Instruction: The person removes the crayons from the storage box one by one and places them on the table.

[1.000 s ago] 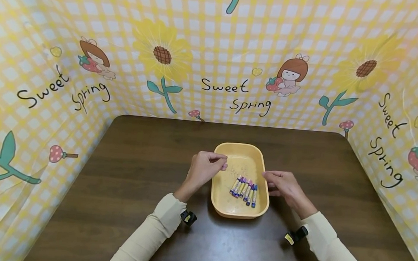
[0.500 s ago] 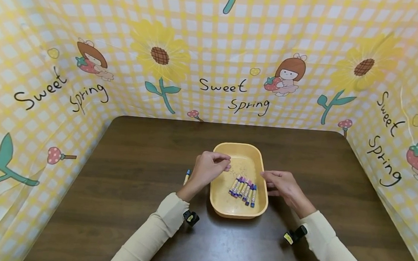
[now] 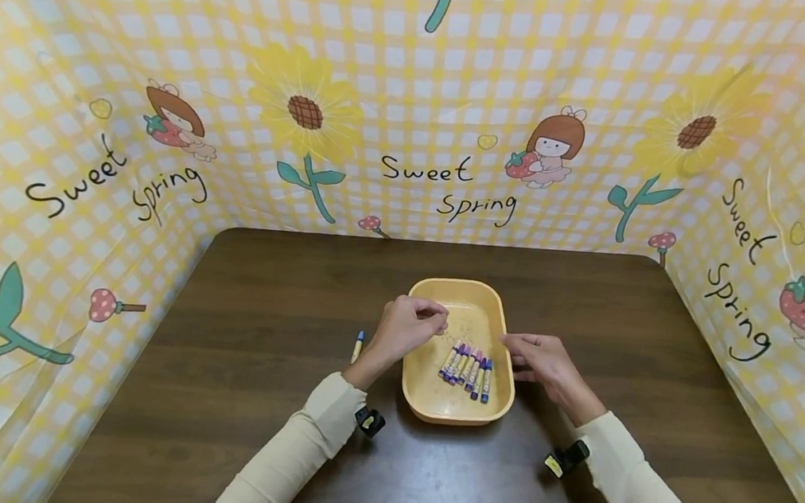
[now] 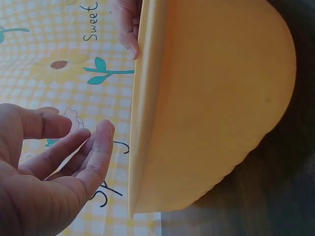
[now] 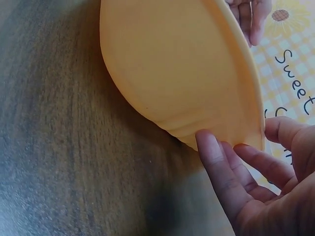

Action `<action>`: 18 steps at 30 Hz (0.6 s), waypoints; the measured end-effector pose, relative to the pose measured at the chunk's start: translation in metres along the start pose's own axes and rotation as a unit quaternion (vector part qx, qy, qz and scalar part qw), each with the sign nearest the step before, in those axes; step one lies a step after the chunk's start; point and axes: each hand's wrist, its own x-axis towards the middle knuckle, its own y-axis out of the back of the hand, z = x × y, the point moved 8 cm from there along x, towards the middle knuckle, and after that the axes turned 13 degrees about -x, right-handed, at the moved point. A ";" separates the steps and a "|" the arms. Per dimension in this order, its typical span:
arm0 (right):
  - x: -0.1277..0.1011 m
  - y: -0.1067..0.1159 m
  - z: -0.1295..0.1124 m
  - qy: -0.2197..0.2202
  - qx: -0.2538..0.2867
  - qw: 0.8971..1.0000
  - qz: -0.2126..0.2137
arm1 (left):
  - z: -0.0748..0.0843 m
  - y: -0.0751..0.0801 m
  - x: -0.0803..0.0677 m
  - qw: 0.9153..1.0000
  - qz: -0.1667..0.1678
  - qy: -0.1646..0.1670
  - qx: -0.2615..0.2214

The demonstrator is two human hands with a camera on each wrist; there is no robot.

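Observation:
In the head view, a yellow plastic tray [image 3: 449, 410] stands on the table with several yellow-wrapped crayons [image 3: 467, 367] lying side by side in its right half. My left hand [image 3: 406, 328] hovers over the tray's left rim, fingers loosely bent. The left wrist view shows nothing between the fingers of that hand [image 4: 59, 167]. On the other side, my right hand [image 3: 547, 364] pinches the tray's right rim; in the right wrist view its fingertips [image 5: 209, 142] press the outer wall. One blue-tipped crayon [image 3: 357, 347] lies on the table left of my left wrist, partly hidden by it.
A dark wooden table [image 3: 284, 289] carries the tray. Patterned yellow checked cloth [image 3: 429, 110] walls off its back and both sides.
My left hand has shifted slightly right over the tray, and the blue-tipped crayon beside the wrist has come into view. The right hand keeps its hold on the rim.

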 end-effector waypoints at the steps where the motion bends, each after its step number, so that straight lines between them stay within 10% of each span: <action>1: 0.000 0.000 0.000 -0.003 0.003 1.000 0.001 | 0.000 0.000 0.000 1.000 -0.001 -0.001 0.004; 18: -0.001 -0.002 0.002 0.007 0.016 1.000 0.003 | -0.001 -0.004 0.004 0.995 -0.026 -0.035 0.086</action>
